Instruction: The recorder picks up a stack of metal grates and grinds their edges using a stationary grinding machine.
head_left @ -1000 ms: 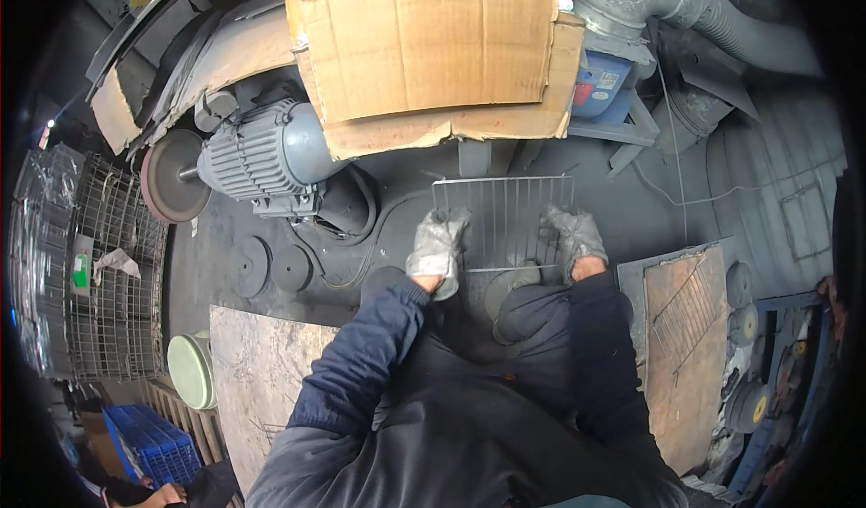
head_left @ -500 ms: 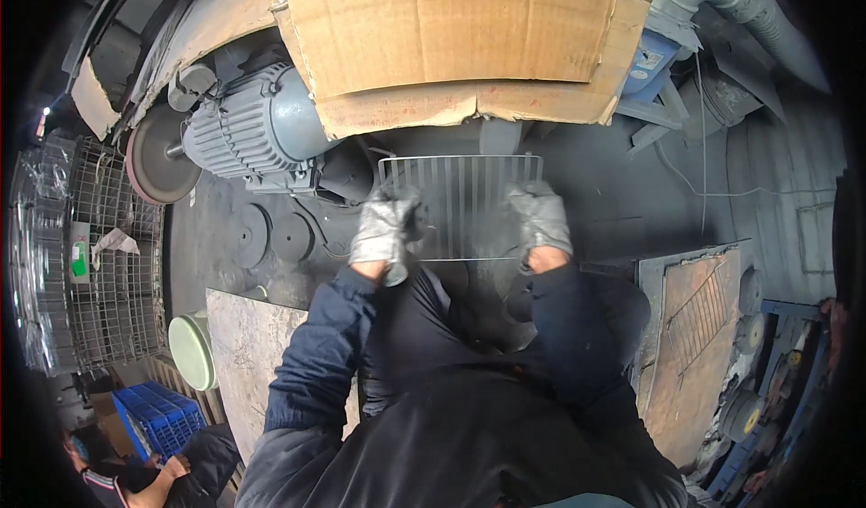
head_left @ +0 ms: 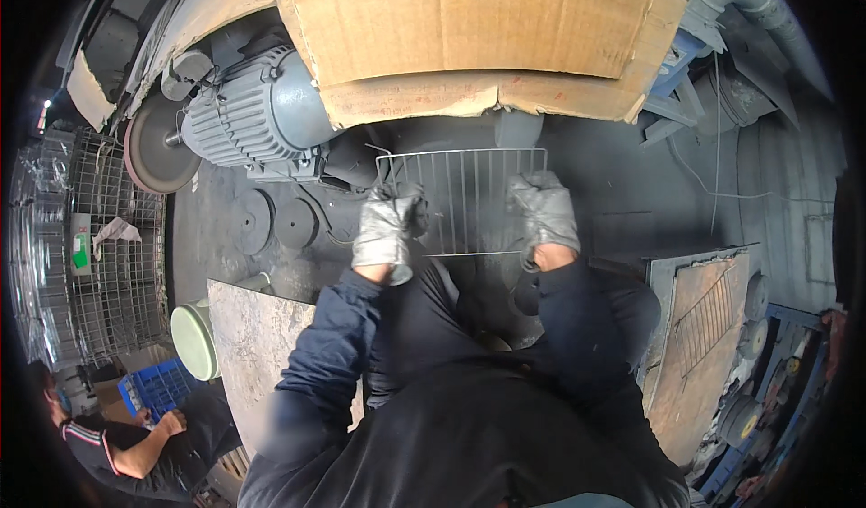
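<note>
Between my hands is a metal wire rack [head_left: 465, 203], a rectangular frame with several thin parallel bars. My left hand [head_left: 388, 226], in a worn grey-white glove, is closed round its left side. On the opposite side my right hand [head_left: 545, 210], gloved alike, grips the right edge. The rack is held out in front of my knees, below a large cardboard sheet [head_left: 469, 30]. Parts of the rack's side wires are hidden under the gloves.
A grey motor [head_left: 257, 111] with a round wheel [head_left: 161, 145] stands at the left. Wire racks are stacked [head_left: 113, 255] beyond it. Boards [head_left: 262, 327] flank me, the right board [head_left: 699, 318] bearing another wire piece. A person [head_left: 135, 445] sits at lower left near a blue crate [head_left: 161, 386].
The rack and both my hands stay nearly in place, still gripping. My view has shifted slightly, and more of the person at lower left shows.
</note>
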Available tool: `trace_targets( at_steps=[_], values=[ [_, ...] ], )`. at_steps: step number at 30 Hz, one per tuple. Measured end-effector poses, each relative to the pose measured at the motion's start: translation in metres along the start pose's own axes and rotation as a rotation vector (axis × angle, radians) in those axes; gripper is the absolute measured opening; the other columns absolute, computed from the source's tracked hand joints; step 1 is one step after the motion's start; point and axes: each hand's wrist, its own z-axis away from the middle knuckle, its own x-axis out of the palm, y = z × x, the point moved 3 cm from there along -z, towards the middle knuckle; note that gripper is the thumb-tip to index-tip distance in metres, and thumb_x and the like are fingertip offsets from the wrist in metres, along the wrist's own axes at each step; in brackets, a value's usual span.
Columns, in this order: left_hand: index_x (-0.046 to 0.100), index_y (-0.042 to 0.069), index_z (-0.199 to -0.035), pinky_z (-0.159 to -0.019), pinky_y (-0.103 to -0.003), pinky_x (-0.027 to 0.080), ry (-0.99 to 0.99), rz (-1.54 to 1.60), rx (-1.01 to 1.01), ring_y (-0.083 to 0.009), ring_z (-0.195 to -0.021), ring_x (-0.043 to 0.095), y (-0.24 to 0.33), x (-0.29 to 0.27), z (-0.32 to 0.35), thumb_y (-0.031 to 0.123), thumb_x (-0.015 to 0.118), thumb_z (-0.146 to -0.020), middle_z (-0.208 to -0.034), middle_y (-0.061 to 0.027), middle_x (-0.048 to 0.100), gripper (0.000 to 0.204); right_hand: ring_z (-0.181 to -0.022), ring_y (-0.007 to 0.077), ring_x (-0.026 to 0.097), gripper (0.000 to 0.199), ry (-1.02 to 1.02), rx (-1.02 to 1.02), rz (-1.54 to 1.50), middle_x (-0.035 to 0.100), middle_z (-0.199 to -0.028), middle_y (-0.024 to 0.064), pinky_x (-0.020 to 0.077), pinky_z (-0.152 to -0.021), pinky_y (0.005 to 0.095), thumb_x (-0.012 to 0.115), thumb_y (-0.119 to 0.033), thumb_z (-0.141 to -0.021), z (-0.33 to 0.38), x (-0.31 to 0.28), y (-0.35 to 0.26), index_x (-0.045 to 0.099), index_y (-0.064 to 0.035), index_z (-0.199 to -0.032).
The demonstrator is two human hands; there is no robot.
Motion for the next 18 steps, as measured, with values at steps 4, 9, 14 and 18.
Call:
trace_targets(
  at_steps=[4,9,14,18],
  values=[
    [0.064,0.004,-0.096,-0.048,-0.030,0.047,-0.057,-0.151,0.072,-0.0140,-0.055,0.057,-0.003,0.025,-0.011,0.022,0.072,-0.094,-0.071,-0.0040,0.063,0.020,-0.065,0.0148,0.062,0.021,0.156,0.084,-0.041,0.069,-0.081,0.0039,0.0495,-0.059,0.0309,0.080,-0.015,-0.086,0.000,-0.027,0.001,0.072,-0.0017,-0.100],
    [0.065,0.005,-0.094,-0.045,-0.032,0.042,-0.110,-0.151,0.143,-0.0144,-0.049,0.055,-0.016,0.117,-0.015,0.032,0.081,-0.088,-0.069,-0.0035,0.063,0.031,-0.068,0.0189,0.066,0.029,0.250,0.010,0.024,0.070,-0.087,0.0070,0.0537,-0.060,0.0349,0.079,-0.020,-0.087,-0.008,-0.126,0.001,0.071,0.0008,-0.106],
    [0.066,0.005,-0.094,-0.046,-0.031,0.041,-0.019,-0.180,0.283,-0.0137,-0.049,0.049,-0.011,0.055,-0.008,0.027,0.078,-0.089,-0.070,-0.0031,0.061,0.026,-0.064,0.0167,0.064,0.024,0.154,0.122,0.015,0.067,-0.080,0.0049,0.0529,-0.058,0.0316,0.077,-0.015,-0.088,-0.011,-0.058,0.001,0.067,-0.0024,-0.105],
    [0.067,0.003,-0.101,-0.057,-0.034,0.054,-0.072,-0.437,0.070,-0.0173,-0.066,0.069,-0.017,-0.023,-0.014,0.024,0.066,-0.098,-0.081,-0.0084,0.072,0.022,-0.063,0.0175,0.064,0.023,0.026,0.117,0.007,0.067,-0.080,0.0057,0.0528,-0.055,0.0332,0.076,-0.013,-0.089,-0.013,0.000,0.008,0.067,-0.0025,-0.106]
  ],
)
